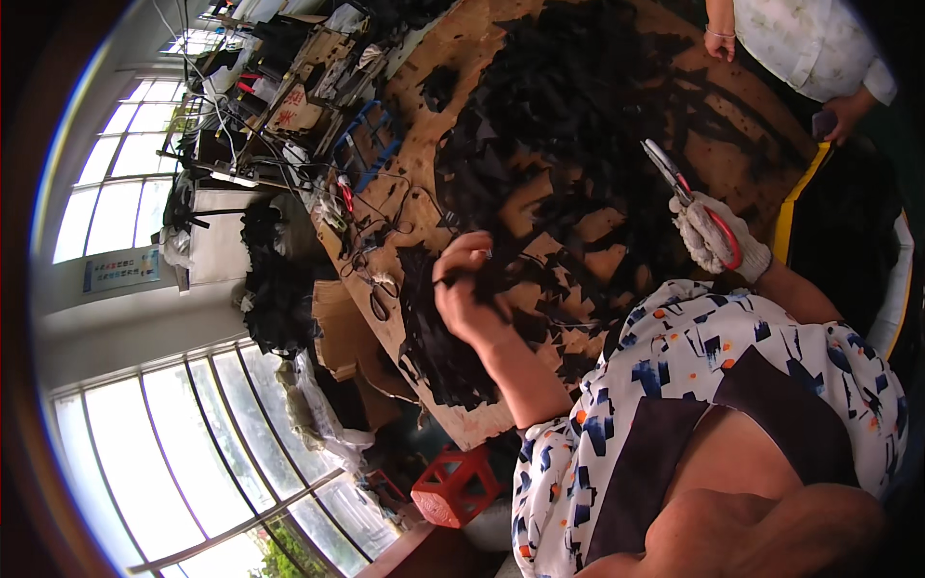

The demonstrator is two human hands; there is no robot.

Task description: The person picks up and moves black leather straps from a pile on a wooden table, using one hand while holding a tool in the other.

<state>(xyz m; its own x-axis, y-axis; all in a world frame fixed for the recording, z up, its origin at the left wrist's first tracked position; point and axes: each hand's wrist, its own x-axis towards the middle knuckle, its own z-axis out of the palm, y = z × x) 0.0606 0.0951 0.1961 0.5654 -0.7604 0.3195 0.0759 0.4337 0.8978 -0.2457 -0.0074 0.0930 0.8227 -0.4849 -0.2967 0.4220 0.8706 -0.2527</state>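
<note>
My left hand [467,294] is over the left part of the table, its fingers curled round a dark scrap of black material; the scrap's outline blurs into the pieces behind it. Just below that hand lies a thick bundle of black strips [438,356]. In a white knitted glove, my right hand [711,234] grips scissors [663,161] with red handles, the blades pointing up and away to the left. Between and beyond my hands spreads a large heap of black cut pieces [554,87], many of them narrow or pointed.
The wooden table [409,217] carries a blue frame [368,144] and cables at its left edge. Cluttered shelving, a cardboard box [334,328] and a red plastic stool [453,489] stand left of it. Another person's hand [720,40] hangs by the far right edge. A yellow-edged black container [838,212] is at right.
</note>
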